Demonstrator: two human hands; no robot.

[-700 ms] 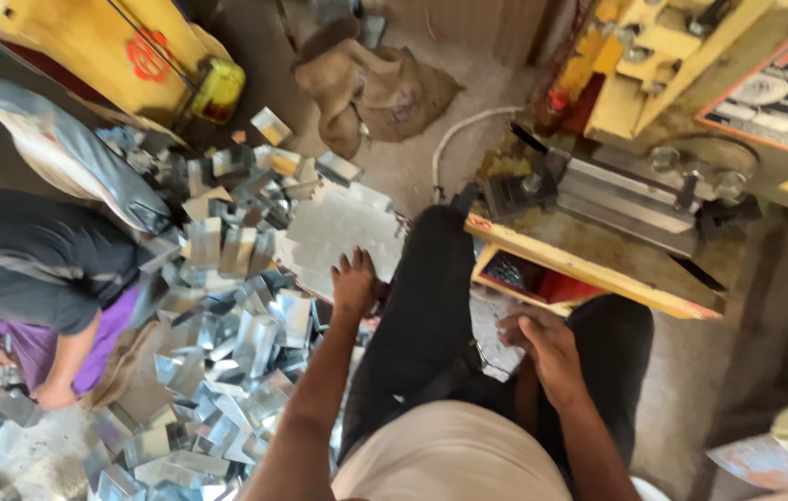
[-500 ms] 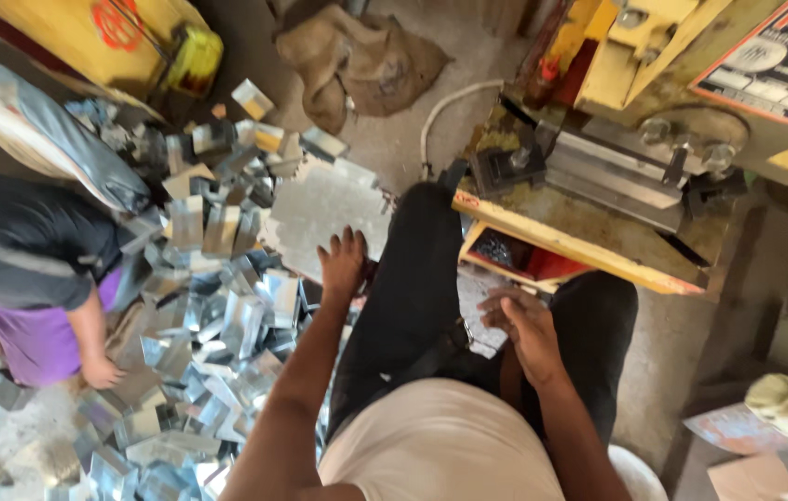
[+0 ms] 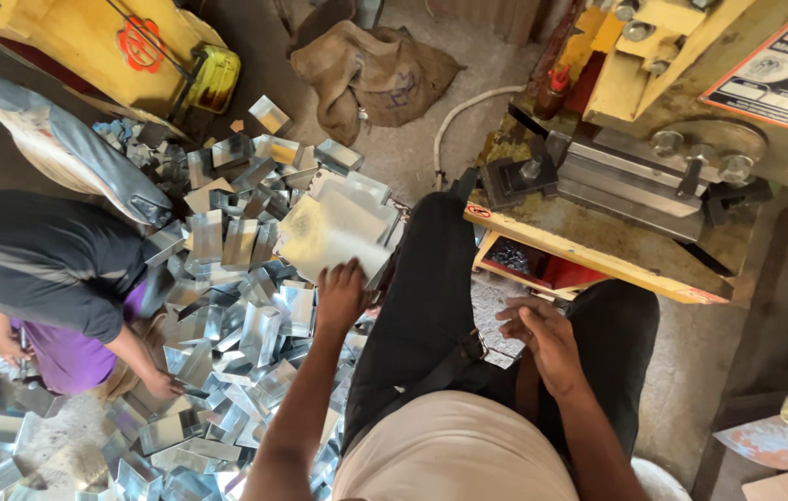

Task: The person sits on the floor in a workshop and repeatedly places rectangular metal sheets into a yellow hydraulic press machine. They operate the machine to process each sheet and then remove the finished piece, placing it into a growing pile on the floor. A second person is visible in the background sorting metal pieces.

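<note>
My left hand (image 3: 341, 295) reaches down past my left knee and its fingers rest on the near edge of a stack of flat shiny metal sheets (image 3: 334, 227) on the floor. Whether it grips a sheet I cannot tell. My right hand (image 3: 542, 336) hovers over my right thigh with fingers loosely curled and nothing in it. I sit in black trousers (image 3: 431, 306) facing a yellow press machine (image 3: 663, 139).
A heap of bent metal pieces (image 3: 227, 306) covers the floor at left. Another person in a dark shirt (image 3: 37, 264) crouches there, one hand on the pile. A burlap sack (image 3: 371, 70), a white hose (image 3: 459, 116) and a yellow can (image 3: 213, 79) lie behind.
My left hand has gone forward from beside my knee onto the stack of flat sheets. My right hand has opened a little above my thigh. The view has shifted slightly.
</note>
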